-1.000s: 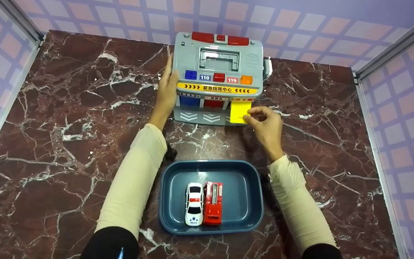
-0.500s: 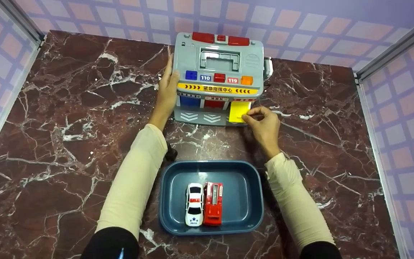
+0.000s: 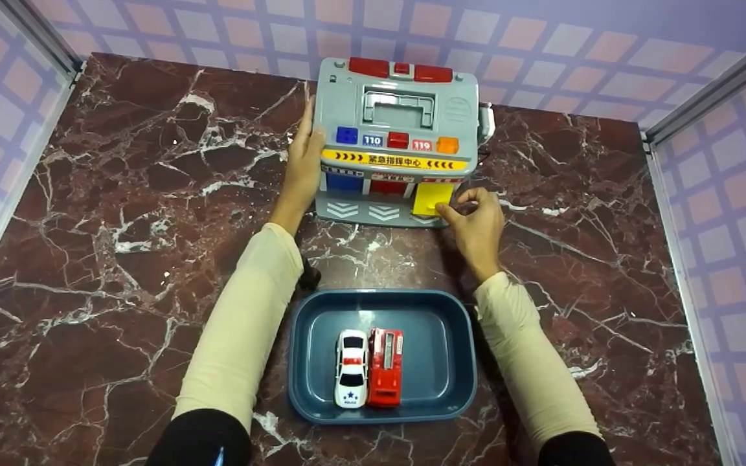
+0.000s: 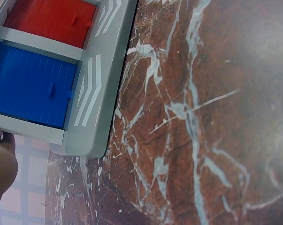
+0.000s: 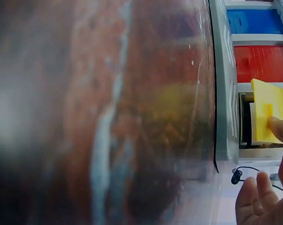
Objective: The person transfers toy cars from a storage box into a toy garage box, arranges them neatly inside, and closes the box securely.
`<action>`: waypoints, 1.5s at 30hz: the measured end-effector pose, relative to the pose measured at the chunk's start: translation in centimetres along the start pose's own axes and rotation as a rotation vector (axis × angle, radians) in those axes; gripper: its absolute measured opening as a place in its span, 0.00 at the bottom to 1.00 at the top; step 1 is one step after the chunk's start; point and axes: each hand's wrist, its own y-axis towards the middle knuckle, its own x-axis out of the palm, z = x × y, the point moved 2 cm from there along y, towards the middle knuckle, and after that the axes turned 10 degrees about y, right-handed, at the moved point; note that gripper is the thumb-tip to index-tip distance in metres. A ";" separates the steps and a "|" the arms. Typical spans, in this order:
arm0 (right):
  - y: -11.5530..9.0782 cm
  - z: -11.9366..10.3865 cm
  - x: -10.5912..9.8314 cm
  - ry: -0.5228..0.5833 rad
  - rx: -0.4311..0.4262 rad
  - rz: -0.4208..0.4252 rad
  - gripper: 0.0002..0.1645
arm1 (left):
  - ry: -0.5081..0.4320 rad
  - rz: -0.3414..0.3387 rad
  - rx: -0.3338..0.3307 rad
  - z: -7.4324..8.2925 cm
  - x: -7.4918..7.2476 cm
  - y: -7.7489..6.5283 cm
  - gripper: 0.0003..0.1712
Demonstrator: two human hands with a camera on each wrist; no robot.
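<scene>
My left hand [image 3: 304, 162] rests along the left side of a grey toy emergency station [image 3: 340, 97], fingers straight against its wall. The station's front has a blue garage door [image 4: 33, 84] and a red garage door [image 4: 54, 21], both down. A yellow garage door [image 5: 275, 108] at the right stands partly raised, tilted outward, with a dark opening behind it. The thumb of my right hand [image 3: 480, 223] presses on the yellow door's outer face, close to its small handle. The other fingers of that hand are bent loosely beside the door, off its face.
A blue-grey tray [image 3: 457, 310] in front of the station holds a white toy police car [image 3: 351, 369] and a red toy fire truck [image 3: 386, 369] side by side. Patterned panels [image 3: 373, 32] edge the marbled table [image 3: 153, 194]. A black cable [image 5: 237, 176] lies beyond the station.
The yellow door has swung down and inward, my right thumb moving with it a little to the left. My left hand holds its place on the station.
</scene>
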 end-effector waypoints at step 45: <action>1.0 0.4 1.2 0.053 0.037 -0.021 0.26 | 0.017 -0.004 0.002 0.0 0.0 0.0 0.34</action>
